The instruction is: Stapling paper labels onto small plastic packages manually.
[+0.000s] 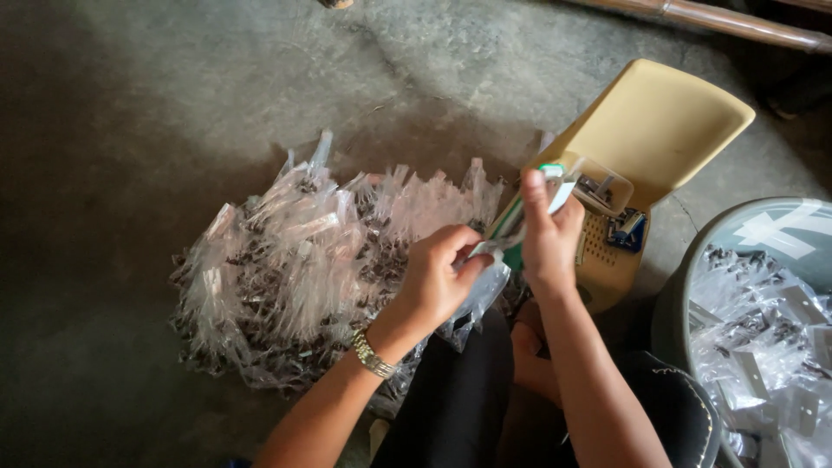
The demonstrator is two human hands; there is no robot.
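Left hand [438,277] pinched the small clear bag [485,290] just beside the yellow chair [659,130]; right hand [548,234] gripped a green-tipped tool [542,195] over it, which looked liable to slip and tear the thin plastic

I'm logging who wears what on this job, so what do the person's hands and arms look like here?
Both forearms are bare, with no sleeves or gloves in view. The left hand has a metal link wristwatch on its wrist. The right hand shows no jewellery.
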